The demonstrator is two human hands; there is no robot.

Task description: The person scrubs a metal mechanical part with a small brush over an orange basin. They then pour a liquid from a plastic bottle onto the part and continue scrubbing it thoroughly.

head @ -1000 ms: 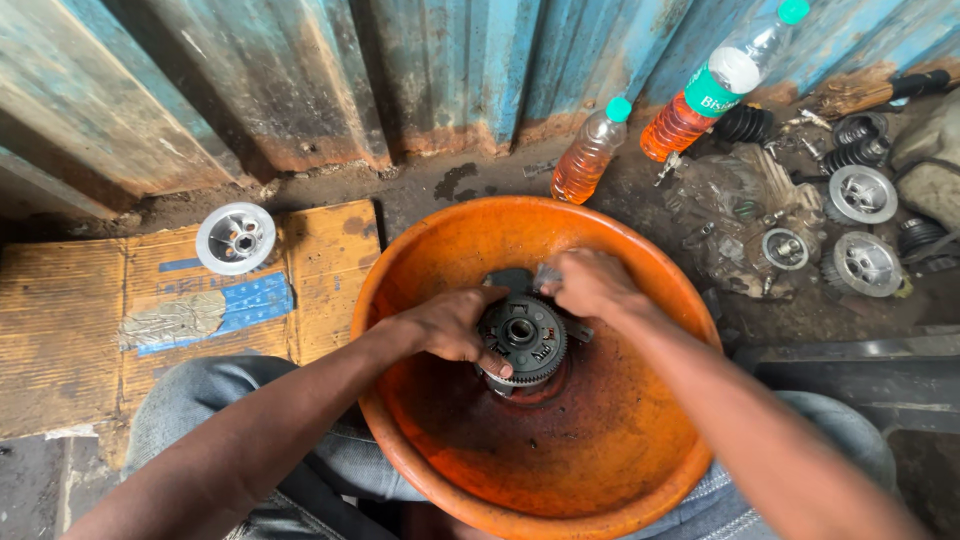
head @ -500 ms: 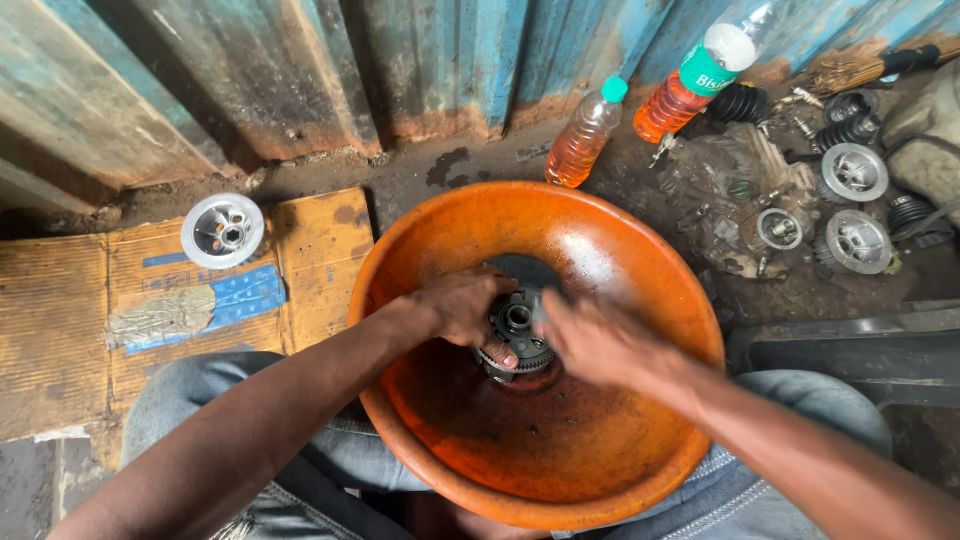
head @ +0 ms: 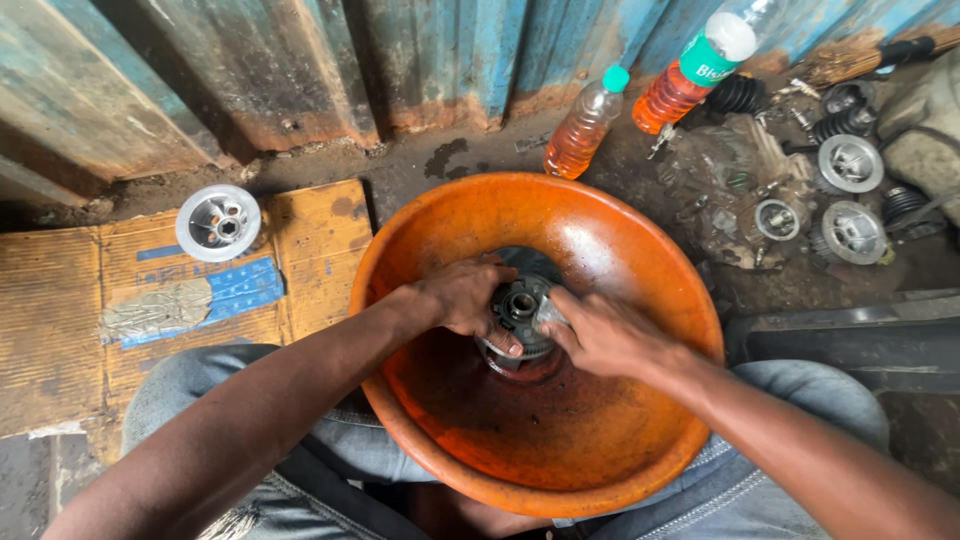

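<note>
Your big orange basin [head: 560,250] sits across your knees, and everything else reads off it. Low in its middle lies the round metal hub [head: 520,312], dark and greasy, with a shallow pool of brownish liquid under it. A moment ago your right hand [head: 605,335] was up at the far rim side of the hub; it has since come round to the near right edge and closed on it, while your left hand [head: 462,296] has stayed clamped over the left side, fingers curled under. So the part looks turned or re-gripped, not lifted out. Left of the basin, flattened cardboard [head: 150,290] covers the floor, carrying a pale round metal part [head: 218,222]. Beyond the basin stand two plastic bottles [head: 585,122] of amber liquid against a rusty blue metal wall [head: 300,70]; to the right lie more pulley-like parts [head: 850,163].
</note>
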